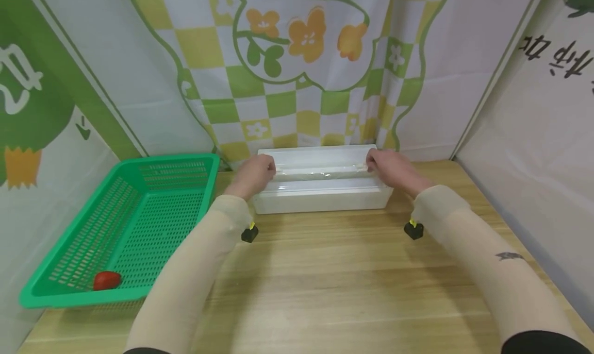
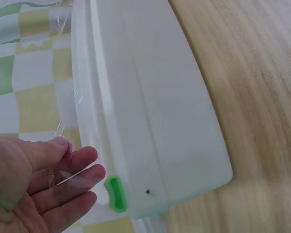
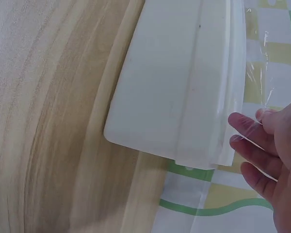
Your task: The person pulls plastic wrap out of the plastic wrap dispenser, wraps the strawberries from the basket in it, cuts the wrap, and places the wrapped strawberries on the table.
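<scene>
A white cling film dispenser (image 1: 320, 202) sits on the table against the patterned cloth. Clear cling film (image 1: 320, 174) stretches above it between both hands. My left hand (image 1: 254, 176) pinches one corner between thumb and index finger, as the left wrist view shows, with the other fingers loosely bent beside the dispenser. At the opposite end, my right hand (image 1: 394, 169) pinches the film's other corner with thumb and index finger. On the dispenser's left end, a green slider (image 2: 116, 194) shows close to my left fingertips.
To the left stands a green plastic basket (image 1: 34, 292) with perforated walls. One small red fruit (image 1: 106, 280) lies in its near corner. Patterned cloth (image 1: 287, 104) hangs behind the dispenser, and white panels flank the wooden table (image 1: 325, 287).
</scene>
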{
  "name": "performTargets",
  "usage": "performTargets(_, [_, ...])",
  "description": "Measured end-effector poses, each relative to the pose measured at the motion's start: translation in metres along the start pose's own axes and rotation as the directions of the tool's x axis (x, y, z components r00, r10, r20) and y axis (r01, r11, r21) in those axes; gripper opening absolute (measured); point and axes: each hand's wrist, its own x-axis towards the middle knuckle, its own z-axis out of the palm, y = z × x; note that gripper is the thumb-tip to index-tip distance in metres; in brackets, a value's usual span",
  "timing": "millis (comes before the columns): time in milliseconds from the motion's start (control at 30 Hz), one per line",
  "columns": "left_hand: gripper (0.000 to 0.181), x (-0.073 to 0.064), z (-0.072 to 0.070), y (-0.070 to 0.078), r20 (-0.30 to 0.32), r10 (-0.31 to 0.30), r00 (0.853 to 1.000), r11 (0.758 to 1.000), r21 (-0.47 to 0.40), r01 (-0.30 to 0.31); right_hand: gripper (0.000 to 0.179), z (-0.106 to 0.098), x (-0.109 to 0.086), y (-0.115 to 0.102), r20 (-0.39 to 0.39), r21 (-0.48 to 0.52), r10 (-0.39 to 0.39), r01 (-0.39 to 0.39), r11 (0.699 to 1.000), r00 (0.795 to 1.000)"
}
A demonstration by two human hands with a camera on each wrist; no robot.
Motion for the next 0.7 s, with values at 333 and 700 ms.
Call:
performTargets(333, [0.017,-0.002,-0.024,-0.002,-0.013,0.065,0.998,0.997,-0.035,-0.065,0.021,-0.017,0.000,-0.006,-0.046,-0.035,-0.042,0.041,0.999,0.998])
performTargets(700, [0.011,0.000,-0.042,0.002,-0.057,0.103,0.993,0.995,-0.003,-0.104,0.016,-0.037,0.000,-0.004,-0.022,0.436,-0.011,0.019,0.900,1.000])
